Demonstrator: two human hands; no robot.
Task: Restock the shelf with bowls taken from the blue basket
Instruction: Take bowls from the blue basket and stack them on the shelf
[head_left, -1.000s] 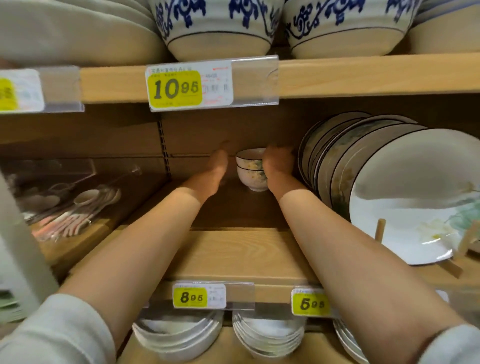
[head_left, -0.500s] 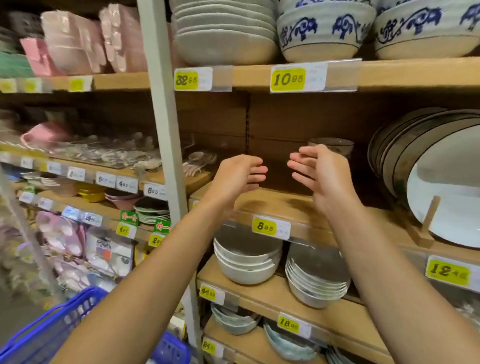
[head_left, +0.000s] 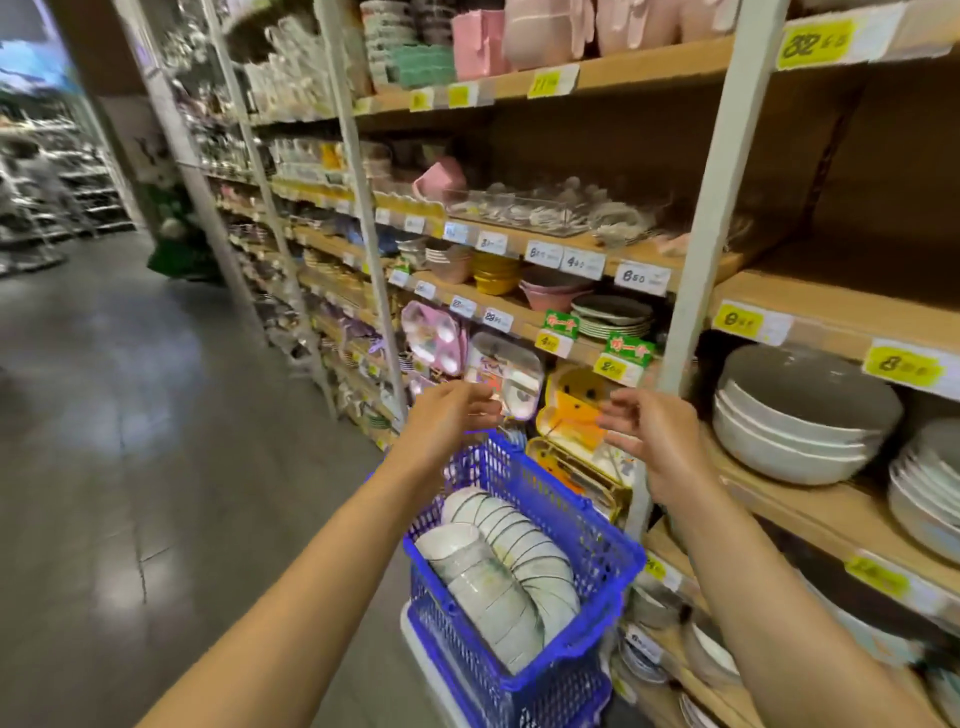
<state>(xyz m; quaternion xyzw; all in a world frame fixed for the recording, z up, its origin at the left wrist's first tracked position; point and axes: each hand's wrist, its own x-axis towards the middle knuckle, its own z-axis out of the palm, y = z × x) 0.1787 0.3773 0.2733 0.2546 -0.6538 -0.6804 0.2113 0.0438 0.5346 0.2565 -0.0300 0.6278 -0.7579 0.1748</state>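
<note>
Now in hand: nothing is held; the step is judged to be the reach down for the next bowls.
Left hand (head_left: 452, 415): seen empty, fingers relaxed and slightly bent, poised over the far rim of the basket, at about 12 o'clock from it.
Right hand (head_left: 649, 441): likewise empty and relaxed, palm turned inward, at about 1 o'clock from the basket and apart from the left hand.
Basket (head_left: 561, 499): blue, set low at 6 o'clock in the view, close against the shelf front.
Bowls (head_left: 498, 566): laid on their sides in two nested rows inside the basket; the count cannot be made out through the blur.
Shelf (head_left: 841, 301): wooden boards at 3 o'clock; a bare stretch is seen above a stack of grey bowls (head_left: 800, 410).
Grip advice: a short run of bowls should be taken from one end of a row and pressed from both ends, so that the nest is kept together.
Care: rims should be kept from knocking; the remaining row may slump once its support is removed.
</note>
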